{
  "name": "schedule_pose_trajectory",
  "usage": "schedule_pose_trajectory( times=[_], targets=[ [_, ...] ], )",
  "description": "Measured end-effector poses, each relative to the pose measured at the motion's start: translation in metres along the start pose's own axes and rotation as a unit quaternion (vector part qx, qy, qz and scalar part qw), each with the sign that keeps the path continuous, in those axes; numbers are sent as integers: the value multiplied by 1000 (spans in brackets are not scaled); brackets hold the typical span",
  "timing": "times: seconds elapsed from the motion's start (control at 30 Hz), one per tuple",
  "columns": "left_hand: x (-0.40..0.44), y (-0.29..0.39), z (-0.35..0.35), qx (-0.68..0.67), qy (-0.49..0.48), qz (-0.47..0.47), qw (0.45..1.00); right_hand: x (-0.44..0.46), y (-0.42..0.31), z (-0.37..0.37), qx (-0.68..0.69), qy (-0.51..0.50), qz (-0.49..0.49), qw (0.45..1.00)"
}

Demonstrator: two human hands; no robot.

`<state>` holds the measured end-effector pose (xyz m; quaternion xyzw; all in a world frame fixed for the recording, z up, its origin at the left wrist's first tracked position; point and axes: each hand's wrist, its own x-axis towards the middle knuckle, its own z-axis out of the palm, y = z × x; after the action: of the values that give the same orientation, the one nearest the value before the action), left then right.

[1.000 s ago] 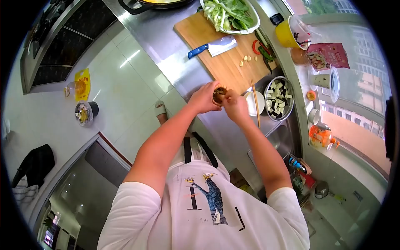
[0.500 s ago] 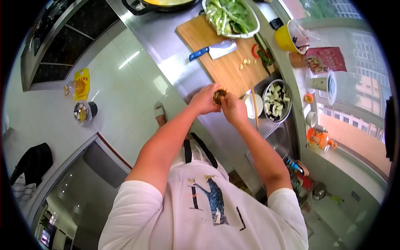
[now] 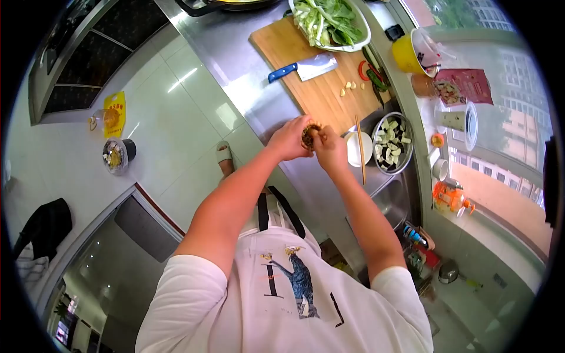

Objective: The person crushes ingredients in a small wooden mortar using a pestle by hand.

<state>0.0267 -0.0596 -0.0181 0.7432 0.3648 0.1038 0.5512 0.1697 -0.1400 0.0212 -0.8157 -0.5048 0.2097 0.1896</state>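
Note:
My left hand is wrapped round a small round brown thing, whose open top shows a dark, rough inside. The fingers of my right hand are pinched together at its right rim; what they hold, if anything, is hidden. Both hands are over the counter at the near edge of the wooden cutting board. On the board lie a cleaver with a blue handle, several garlic cloves and red and green peppers. Right of my right hand are a white bowl and chopsticks.
A metal bowl of cut eggplant stands beside the sink. Leafy greens fill a white basket behind the board. A black pan is at the far left. The windowsill holds a yellow tub and an orange bottle.
Both hands keep almost the same place at the brown thing, with slight movement of the right fingers at its rim. The view has shifted a little.

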Motion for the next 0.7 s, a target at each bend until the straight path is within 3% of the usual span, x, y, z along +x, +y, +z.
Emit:
schedule_pose_trajectory(
  times=[0.17,0.23,0.37,0.53,0.6,0.7],
  targets=[
    [12,-6,0,-4,6,6,1000,4,-2,-14,-6,-6,-40,999],
    [2,-7,5,6,18,17,1000,-12,-14,-26,30,-28,27,999],
    [1,-4,5,6,26,11,1000,0,2,0,10,0,0,1000],
    [3,-5,2,-4,7,-2,1000,-4,-6,-20,21,-55,39,997],
    [0,-5,3,2,8,-12,1000,-11,-12,-16,119,-1,27,992],
    [6,-5,3,8,47,5,999,3,-7,4,45,-1,41,998]
  ],
)
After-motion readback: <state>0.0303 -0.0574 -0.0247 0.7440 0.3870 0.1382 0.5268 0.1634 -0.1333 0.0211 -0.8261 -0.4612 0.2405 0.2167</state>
